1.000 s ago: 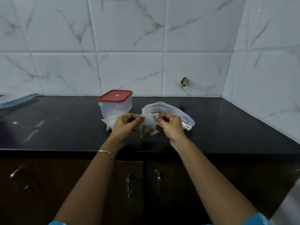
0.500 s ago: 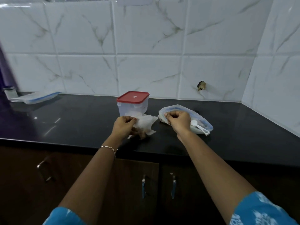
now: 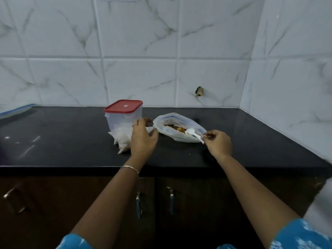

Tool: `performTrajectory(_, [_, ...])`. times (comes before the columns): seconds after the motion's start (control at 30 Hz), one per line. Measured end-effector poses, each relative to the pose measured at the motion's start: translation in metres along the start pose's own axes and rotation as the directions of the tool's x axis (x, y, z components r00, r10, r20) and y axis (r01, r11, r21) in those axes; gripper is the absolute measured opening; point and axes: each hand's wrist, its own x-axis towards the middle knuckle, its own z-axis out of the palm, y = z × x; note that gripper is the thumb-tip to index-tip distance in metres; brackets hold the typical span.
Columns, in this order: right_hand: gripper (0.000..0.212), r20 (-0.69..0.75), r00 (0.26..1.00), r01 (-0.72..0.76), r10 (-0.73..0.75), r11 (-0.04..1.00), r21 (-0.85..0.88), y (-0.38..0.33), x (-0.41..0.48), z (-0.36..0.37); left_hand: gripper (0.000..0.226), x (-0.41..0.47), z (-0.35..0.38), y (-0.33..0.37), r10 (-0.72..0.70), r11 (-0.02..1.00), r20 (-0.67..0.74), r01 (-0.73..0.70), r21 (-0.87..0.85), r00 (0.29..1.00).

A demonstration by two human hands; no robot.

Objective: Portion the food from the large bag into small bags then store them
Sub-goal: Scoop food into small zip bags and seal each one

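The large clear bag (image 3: 181,137) with a blue zip edge lies open on the black counter, brownish food (image 3: 175,127) showing inside. A white plastic spoon (image 3: 193,133) rests with its bowl in the bag's mouth. My right hand (image 3: 218,143) pinches the end of the spoon's handle at the bag's right corner. My left hand (image 3: 142,139) hovers over the small clear bags (image 3: 121,139), fingers relaxed and reaching toward the large bag's left edge; it hides part of the small bags.
A clear storage box with a red lid (image 3: 124,114) stands just behind the small bags. Another blue-edged bag (image 3: 16,110) lies at the far left of the counter (image 3: 71,141). Tiled walls close the back and right. Cabinet doors with handles (image 3: 171,202) are below.
The small bag I held with both hands now lies by the box. My right hand moved right to the spoon's handle. My left hand let go and opened over the small bags.
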Motion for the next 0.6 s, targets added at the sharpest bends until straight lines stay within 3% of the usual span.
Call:
performTrajectory(0.17, [0.03,0.075,0.994,0.093,-0.083,0.985,-0.146,0.001,0.004,0.001,0.044,-0.009,0.038,-0.006,-0.097,0.993,0.284,0.11,-0.031,0.954])
performTrajectory(0.33, [0.019,0.132,0.979,0.176,-0.154,0.967,-0.183,0.001,0.001,0.003,0.04,-0.006,0.046,-0.01,-0.14,0.984,0.364,0.17,-0.054,0.921])
performTrajectory(0.47, [0.01,0.102,0.989,0.099,-0.104,0.994,0.053,0.004,0.002,-0.001,0.039,-0.006,0.047,-0.011,-0.155,0.981,0.381,0.186,-0.048,0.912])
performTrajectory(0.6, [0.009,0.043,0.999,-0.046,0.032,0.931,0.362,0.011,0.003,-0.012,0.04,-0.005,0.048,-0.009,-0.166,0.982,0.382,0.189,-0.025,0.909])
